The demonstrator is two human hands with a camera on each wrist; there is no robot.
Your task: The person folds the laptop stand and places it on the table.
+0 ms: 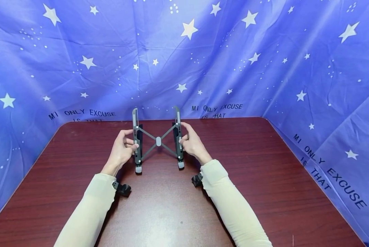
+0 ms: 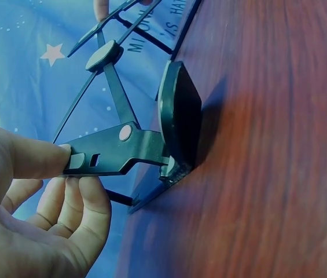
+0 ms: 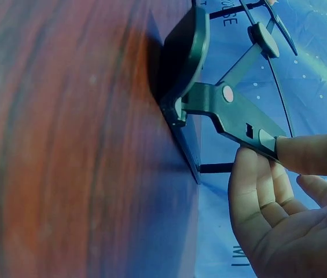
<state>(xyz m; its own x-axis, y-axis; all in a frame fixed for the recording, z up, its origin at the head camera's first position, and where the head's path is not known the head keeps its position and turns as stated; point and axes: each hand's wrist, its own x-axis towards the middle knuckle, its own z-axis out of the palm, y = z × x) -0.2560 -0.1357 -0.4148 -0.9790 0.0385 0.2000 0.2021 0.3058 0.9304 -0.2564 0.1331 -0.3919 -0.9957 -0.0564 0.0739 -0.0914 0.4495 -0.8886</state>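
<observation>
my left hand (image 1: 121, 151) and right hand (image 1: 195, 144) pinch a folding stand (image 1: 158, 141) near the surface's (image 1: 264, 185) far edge, probably steadying both sides.

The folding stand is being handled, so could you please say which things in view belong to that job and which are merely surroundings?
Part of the job: folding stand; left fingers, gripping one side; right fingers, gripping the other.

Surroundings: table; star-patterned curtain; wrist cameras.
</observation>
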